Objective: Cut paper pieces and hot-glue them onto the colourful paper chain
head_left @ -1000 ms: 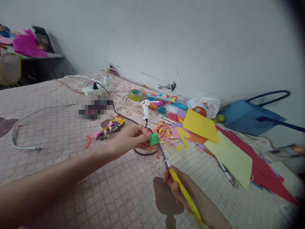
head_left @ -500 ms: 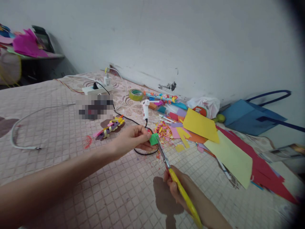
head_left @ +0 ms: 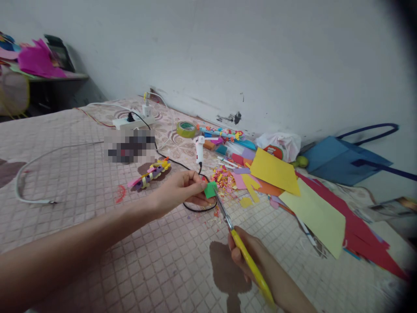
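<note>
Toward the left edge of the quilted cover (head_left: pixel 130 269) lies a pale cable (head_left: pixel 17 184), its metal end loose on the fabric. Farther right, near the far edge, a power strip (head_left: pixel 133 123) carries plugs, and a small purple-and-yellow paper figure (head_left: pixel 150 175) lies between it and the person's left hand (head_left: pixel 184 187).

That hand pinches a small green piece (head_left: pixel 210 190) between thumb and fingers, over the middle of the cover and just short of the scrap pile (head_left: pixel 224 179). A roll of tape (head_left: pixel 186 129) sits near the far edge; nearer, a white glue gun (head_left: pixel 199 150) stands with its black cord (head_left: pixel 195 210) looping beneath the left hand. A forearm or blade catching that loop could tug the gun over, probably onto the paper beside it.

To the right, the right hand (head_left: pixel 256 250) is wrapped around yellow-handled scissors (head_left: pixel 247 254), whose blades reach the green piece's right side; how far they are parted is too small to tell. The piece leaves little margin, so a slip or an overlong cut might nick the left fingertips, and a loose pinch might let the piece twist crooked between the blades.

Along the cover's right side spread a yellow sheet (head_left: pixel 273 171), a pale green one (head_left: pixel 317 217) and red sheets (head_left: pixel 361 232), with a blue bag (head_left: pixel 345 158) beyond, against the wall.
</note>
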The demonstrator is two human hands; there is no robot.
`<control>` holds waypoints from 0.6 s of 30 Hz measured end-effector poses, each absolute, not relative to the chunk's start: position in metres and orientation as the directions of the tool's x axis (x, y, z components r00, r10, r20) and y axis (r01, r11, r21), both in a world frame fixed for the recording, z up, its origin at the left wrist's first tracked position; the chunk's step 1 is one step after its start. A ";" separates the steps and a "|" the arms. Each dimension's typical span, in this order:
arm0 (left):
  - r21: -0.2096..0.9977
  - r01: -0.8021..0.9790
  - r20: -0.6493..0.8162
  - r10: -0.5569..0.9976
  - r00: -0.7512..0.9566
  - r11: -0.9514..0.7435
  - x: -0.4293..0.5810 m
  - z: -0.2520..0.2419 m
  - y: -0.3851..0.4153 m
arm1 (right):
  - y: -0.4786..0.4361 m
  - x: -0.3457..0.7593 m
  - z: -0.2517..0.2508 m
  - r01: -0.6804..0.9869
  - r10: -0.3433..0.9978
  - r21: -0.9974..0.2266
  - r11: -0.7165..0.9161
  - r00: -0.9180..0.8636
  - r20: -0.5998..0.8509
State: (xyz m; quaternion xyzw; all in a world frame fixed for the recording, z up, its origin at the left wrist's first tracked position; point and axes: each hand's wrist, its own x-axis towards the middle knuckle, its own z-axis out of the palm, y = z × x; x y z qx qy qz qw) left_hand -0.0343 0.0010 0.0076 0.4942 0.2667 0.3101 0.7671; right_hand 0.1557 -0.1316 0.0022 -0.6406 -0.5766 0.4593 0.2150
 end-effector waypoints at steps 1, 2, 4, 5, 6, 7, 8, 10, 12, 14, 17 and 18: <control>0.924 -0.213 -0.101 0.740 0.665 0.318 -0.034 0.008 0.001 | -0.132 0.156 0.002 0.505 0.925 -0.817 -0.277 -0.091 -0.370; 0.924 -0.213 -0.100 0.741 0.664 0.316 -0.035 0.007 0.001 | -0.133 0.157 0.002 0.482 0.914 -0.822 -0.302 -0.097 -0.393; 0.925 -0.215 -0.098 0.741 0.665 0.315 -0.035 0.008 0.002 | -0.133 0.158 0.001 0.479 0.906 -0.818 -0.319 -0.099 -0.412; 0.924 -0.215 -0.097 0.738 0.667 0.316 -0.035 0.008 0.001 | -0.133 0.159 0.001 0.499 0.910 -0.812 -0.304 -0.101 -0.402; 0.924 -0.214 -0.098 0.736 0.669 0.317 -0.035 0.008 0.001 | -0.133 0.159 0.000 0.527 0.919 -0.806 -0.268 -0.110 -0.378; 0.924 -0.213 -0.100 0.735 0.670 0.319 -0.035 0.008 0.001 | -0.133 0.160 0.000 0.556 0.931 -0.801 -0.222 -0.123 -0.343; 0.924 -0.210 -0.102 0.734 0.671 0.321 -0.035 0.008 0.001 | -0.133 0.160 0.000 0.580 0.943 -0.796 -0.174 -0.134 -0.304; 0.924 -0.207 -0.106 0.737 0.668 0.320 -0.034 0.008 0.000 | -0.133 0.161 -0.001 0.612 0.956 -0.784 -0.102 -0.158 -0.248; 0.924 -0.208 -0.107 0.739 0.666 0.321 -0.034 0.008 -0.001 | -0.133 0.162 -0.003 0.623 0.956 -0.779 -0.075 -0.176 -0.233; 0.922 -0.210 -0.109 0.740 0.664 0.324 -0.033 0.008 -0.001 | -0.133 0.162 -0.005 0.632 0.955 -0.773 -0.054 -0.193 -0.225; 0.922 -0.206 -0.113 0.738 0.666 0.328 -0.033 0.007 -0.001 | -0.133 0.162 -0.005 0.649 0.965 -0.761 -0.023 -0.184 -0.186; 0.922 -0.205 -0.114 0.737 0.666 0.329 -0.033 0.007 -0.001 | -0.133 0.161 -0.004 0.654 0.968 -0.756 -0.017 -0.179 -0.177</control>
